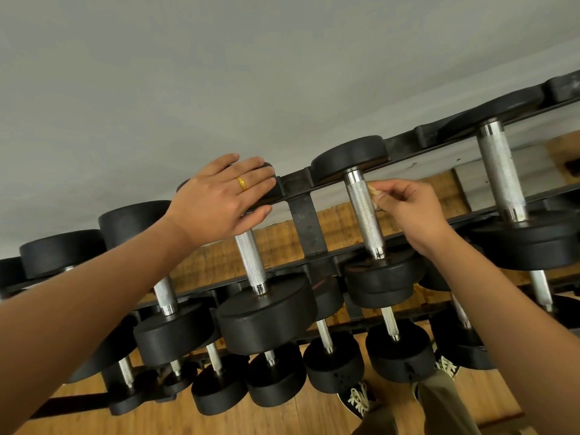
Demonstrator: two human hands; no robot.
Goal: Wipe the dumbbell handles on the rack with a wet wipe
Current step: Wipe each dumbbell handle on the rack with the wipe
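Pinching wipe (373,192) against handle (364,215), right hand (408,210); left hand (219,199) flat on dumbbell head (263,202).

Open gaps between handles (364,215), bounded by weight heads (266,315); a rack bracket (306,221) crosses one.

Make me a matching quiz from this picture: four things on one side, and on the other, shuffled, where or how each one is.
Things:
1. left hand
2. right hand
3. ring
4. shoes

Place or state:
A. on the wooden floor
B. pinching a wipe against a handle
C. gold, on a finger
D. flat on a dumbbell head

Pairs: 1-D, 2-B, 3-C, 4-A
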